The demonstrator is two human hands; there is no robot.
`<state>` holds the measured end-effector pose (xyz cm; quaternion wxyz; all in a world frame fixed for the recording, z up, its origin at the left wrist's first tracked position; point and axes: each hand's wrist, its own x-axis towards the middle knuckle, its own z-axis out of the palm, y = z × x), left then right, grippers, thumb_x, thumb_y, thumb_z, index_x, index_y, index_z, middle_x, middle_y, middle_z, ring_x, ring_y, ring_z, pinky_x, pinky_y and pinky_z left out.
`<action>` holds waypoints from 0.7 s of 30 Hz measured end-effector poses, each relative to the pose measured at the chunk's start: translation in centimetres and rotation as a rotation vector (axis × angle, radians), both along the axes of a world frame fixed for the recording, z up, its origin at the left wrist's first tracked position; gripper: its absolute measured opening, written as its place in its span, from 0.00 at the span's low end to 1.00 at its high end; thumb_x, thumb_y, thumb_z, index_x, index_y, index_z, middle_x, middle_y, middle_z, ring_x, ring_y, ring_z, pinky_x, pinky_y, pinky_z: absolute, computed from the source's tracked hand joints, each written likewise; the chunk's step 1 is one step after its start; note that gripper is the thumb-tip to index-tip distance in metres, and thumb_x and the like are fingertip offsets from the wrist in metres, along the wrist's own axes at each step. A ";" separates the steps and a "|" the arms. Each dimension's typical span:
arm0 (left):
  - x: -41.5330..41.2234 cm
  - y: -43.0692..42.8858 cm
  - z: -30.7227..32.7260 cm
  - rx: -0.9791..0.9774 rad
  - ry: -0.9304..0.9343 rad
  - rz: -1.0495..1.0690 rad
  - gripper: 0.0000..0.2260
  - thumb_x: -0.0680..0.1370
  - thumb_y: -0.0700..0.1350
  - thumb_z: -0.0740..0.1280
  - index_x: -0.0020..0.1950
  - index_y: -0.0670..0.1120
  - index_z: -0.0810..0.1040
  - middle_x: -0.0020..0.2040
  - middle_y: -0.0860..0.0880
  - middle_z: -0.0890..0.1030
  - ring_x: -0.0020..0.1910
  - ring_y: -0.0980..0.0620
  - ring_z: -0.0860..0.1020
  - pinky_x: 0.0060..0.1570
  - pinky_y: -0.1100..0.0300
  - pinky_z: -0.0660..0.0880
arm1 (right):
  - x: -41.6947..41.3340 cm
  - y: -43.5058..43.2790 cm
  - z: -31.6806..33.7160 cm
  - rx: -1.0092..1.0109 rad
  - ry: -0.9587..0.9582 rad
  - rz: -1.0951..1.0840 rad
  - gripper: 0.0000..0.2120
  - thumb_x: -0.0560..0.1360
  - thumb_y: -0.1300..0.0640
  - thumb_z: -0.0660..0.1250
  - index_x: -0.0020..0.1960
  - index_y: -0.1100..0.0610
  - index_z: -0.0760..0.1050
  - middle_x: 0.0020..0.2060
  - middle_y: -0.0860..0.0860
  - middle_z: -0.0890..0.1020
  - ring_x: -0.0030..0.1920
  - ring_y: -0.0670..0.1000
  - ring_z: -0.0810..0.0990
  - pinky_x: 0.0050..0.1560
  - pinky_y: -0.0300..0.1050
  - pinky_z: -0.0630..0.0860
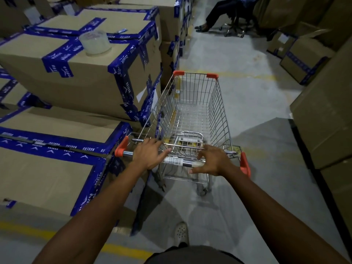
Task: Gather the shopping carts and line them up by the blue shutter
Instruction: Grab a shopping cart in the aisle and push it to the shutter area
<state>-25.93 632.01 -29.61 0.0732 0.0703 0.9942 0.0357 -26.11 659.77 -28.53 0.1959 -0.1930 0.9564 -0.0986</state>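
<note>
Cart (192, 111) wheeling is the step in hand, I judge. The left hand (150, 155) and right hand (213, 161) both lie on its handle (177, 161), fingers fairly straight and spread, pressing on the bar, not wrapped round it. The basket stretches away from the hands, its left side close beside taped boxes (76, 73) stacked on the left. No shutter or second cart shows. The next move likely calls for steering right, off the boxes, along the floor (247, 103) ahead.
</note>
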 end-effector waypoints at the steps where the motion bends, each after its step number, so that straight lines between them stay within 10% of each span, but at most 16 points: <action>1: 0.6 0.4 0.0 -0.003 -0.001 0.000 0.45 0.72 0.74 0.34 0.75 0.50 0.69 0.72 0.45 0.73 0.71 0.46 0.69 0.63 0.48 0.70 | 0.6 0.4 0.2 0.004 0.005 0.003 0.44 0.61 0.18 0.59 0.62 0.48 0.78 0.74 0.54 0.69 0.73 0.57 0.66 0.73 0.60 0.62; 7: 4.9 3.4 -0.3 0.034 0.017 0.005 0.45 0.73 0.76 0.35 0.72 0.50 0.72 0.70 0.45 0.74 0.69 0.46 0.70 0.62 0.47 0.71 | 4.5 3.2 0.1 0.005 0.042 -0.021 0.56 0.49 0.10 0.45 0.57 0.47 0.79 0.70 0.51 0.74 0.69 0.55 0.71 0.70 0.57 0.66; 21: 19.2 5.5 -0.3 0.096 0.002 0.005 0.47 0.71 0.78 0.35 0.72 0.51 0.71 0.72 0.45 0.72 0.72 0.44 0.67 0.65 0.39 0.71 | 20.3 5.5 -1.2 -0.020 0.090 -0.047 0.44 0.58 0.16 0.58 0.60 0.46 0.78 0.69 0.52 0.74 0.69 0.56 0.71 0.70 0.58 0.66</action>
